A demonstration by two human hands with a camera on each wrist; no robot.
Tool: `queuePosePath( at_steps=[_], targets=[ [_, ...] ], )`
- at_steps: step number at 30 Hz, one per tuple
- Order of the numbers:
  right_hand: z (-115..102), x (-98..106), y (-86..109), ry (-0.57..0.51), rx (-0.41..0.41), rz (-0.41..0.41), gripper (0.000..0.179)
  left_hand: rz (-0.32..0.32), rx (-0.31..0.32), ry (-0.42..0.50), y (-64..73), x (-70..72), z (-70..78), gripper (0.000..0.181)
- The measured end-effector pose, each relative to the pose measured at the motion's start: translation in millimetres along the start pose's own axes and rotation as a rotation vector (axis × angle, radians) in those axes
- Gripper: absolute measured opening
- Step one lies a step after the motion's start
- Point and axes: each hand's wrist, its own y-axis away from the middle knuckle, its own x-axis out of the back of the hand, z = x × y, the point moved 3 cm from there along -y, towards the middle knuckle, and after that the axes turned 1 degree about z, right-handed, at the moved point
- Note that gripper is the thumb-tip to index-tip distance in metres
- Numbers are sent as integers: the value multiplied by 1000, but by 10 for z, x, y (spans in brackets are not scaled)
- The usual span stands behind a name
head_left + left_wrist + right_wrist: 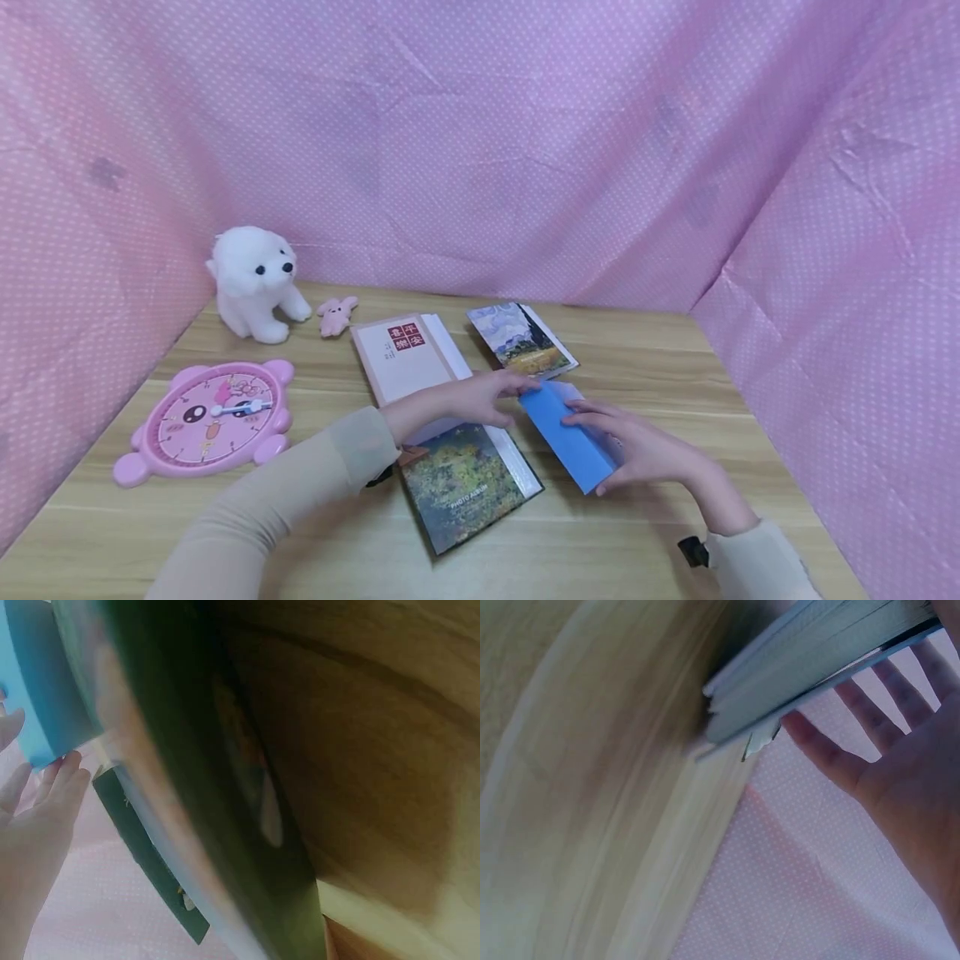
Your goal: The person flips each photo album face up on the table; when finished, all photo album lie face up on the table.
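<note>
A blue-spined album point(564, 442) stands tilted between the two hands, its broad blue spine turned up. My right hand point(648, 446) grips it from the right, fingers over one cover and thumb at the near corner. In the right wrist view, the page block point(817, 667) shows beside the spread fingers of that hand. My left hand point(480, 396) reaches across the other albums, its fingertips at the far end of the blue spine. Beneath that arm lie a green flowery photo album point(468, 483) and a cream album with red characters point(401, 358).
Behind the hands lies an album with a painted landscape cover point(521, 337). On the left are a pink clock point(213, 417), a white plush dog point(255, 283) and a small pink toy point(337, 317). Pink dotted cloth point(480, 150) encloses the wooden table point(675, 367).
</note>
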Motion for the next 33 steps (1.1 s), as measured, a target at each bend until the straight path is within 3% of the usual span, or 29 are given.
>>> queuePosePath(
  at_steps=[5,13,20,33],
  targets=[
    [54,-50,-15,-30,-9,-18,98,-49,43,-146,4,-18,-49,68],
    [106,-93,-11,-27,-15,-45,96,-93,42,-250,-41,-83,-88,73],
    [179,-146,6,20,-27,-69,94,-133,91,-261,-57,-119,-88,84],
    [196,-231,-7,56,-45,-68,98,-165,120,-341,-64,-159,-142,90]
  ],
)
